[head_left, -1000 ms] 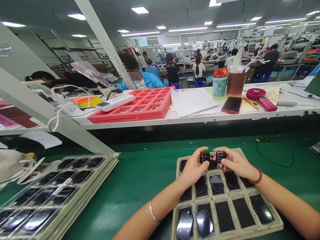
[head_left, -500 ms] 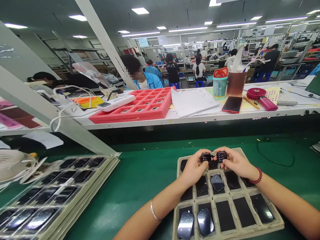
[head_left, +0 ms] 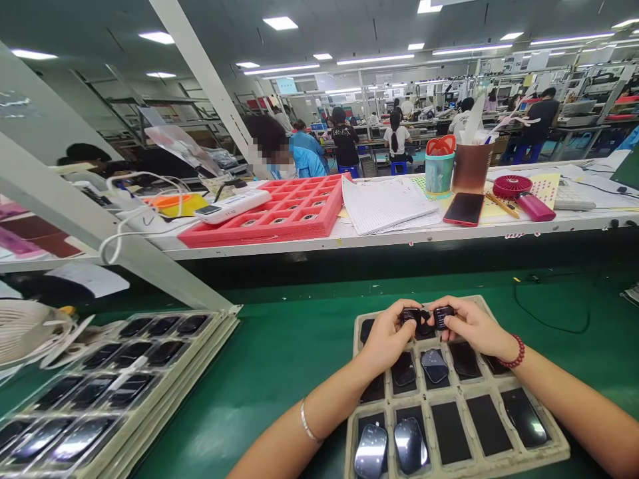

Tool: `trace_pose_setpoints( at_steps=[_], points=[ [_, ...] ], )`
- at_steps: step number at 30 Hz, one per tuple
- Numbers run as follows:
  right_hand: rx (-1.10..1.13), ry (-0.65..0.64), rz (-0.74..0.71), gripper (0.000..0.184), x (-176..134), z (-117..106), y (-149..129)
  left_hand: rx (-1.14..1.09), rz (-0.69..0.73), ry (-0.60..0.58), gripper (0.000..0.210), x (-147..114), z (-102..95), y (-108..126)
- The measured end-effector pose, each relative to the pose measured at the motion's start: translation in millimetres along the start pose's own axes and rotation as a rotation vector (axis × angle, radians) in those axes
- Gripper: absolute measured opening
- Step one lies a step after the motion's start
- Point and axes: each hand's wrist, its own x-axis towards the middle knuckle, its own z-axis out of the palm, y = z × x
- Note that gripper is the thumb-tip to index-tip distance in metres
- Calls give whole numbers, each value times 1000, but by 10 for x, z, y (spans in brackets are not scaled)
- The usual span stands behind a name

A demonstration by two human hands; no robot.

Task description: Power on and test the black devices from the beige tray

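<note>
Grey pulp tray (head_left: 499, 459) is lying on the green worktop (head_left: 279, 359), near its front edge, and it is carrying dark glossy parts in its compartments. Two shiny oval parts (head_left: 389, 447) are sitting in the front left compartments of this tray. At the far edge of the tray, both hands are working close together. The left hand (head_left: 387, 338) is gripping a small black device (head_left: 410, 315) between thumb and fingers. The right hand (head_left: 472, 326), with a red bead bracelet (head_left: 514, 354) on its wrist, is pinching a second small black device (head_left: 442, 316) in the same way. The two devices are standing just beside each other, above the far row of the tray; whether they are touching, I cannot tell. At the front left corner of the worktop, a stack of similar trays (head_left: 110, 386) is lying with dark parts inside. Behind the worktop, a higher white shelf (head_left: 399, 236) is carrying a red compartment tray (head_left: 279, 216), a pile of papers (head_left: 384, 203), a red phone (head_left: 463, 209) and a small pink fan (head_left: 519, 194). Further back, other people are standing and sitting at work benches.
</note>
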Motion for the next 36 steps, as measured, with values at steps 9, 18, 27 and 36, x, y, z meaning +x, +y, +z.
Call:
trace_pose_setpoints(
  at_steps=[9, 18, 27, 36],
  points=[
    [-9, -7, -12, 25, 0, 7, -1, 21, 25, -8, 24, 3, -3, -14],
    [-32, -14, -31, 24, 1, 10, 0, 55, 37, -10, 24, -1, -1, -5],
    [-55, -5, -46, 28, -8, 26, -11, 36, 40, -8, 27, 5, 1, -14],
    [-57, -29, -85, 36, -15, 33, -39, -41, 61, 12, 26, 6, -12, -13]
  ],
)
